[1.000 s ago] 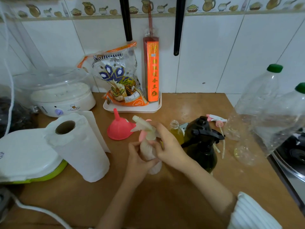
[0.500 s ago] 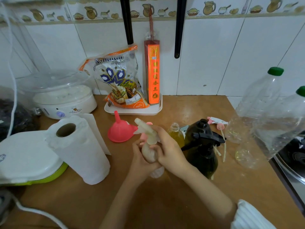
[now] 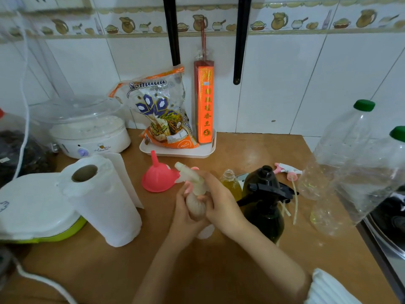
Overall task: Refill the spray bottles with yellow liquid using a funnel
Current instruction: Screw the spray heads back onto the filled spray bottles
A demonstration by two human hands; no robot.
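— How many bottles can be counted?
— Two large clear plastic bottles with green caps [image 3: 341,150] [image 3: 372,183], one dark spray bottle [image 3: 264,207], one small open bottle of yellow liquid [image 3: 230,183], one whitish spray bottle [image 3: 195,200].
— And funnels?
— One pink plastic funnel [image 3: 156,177] is counted.

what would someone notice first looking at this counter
Both hands meet at the middle of the counter: the left hand and right hand grip a pale spray bottle. A pink funnel lies just behind it, and a dark spray bottle stands to the right. A paper towel roll stands to the left.
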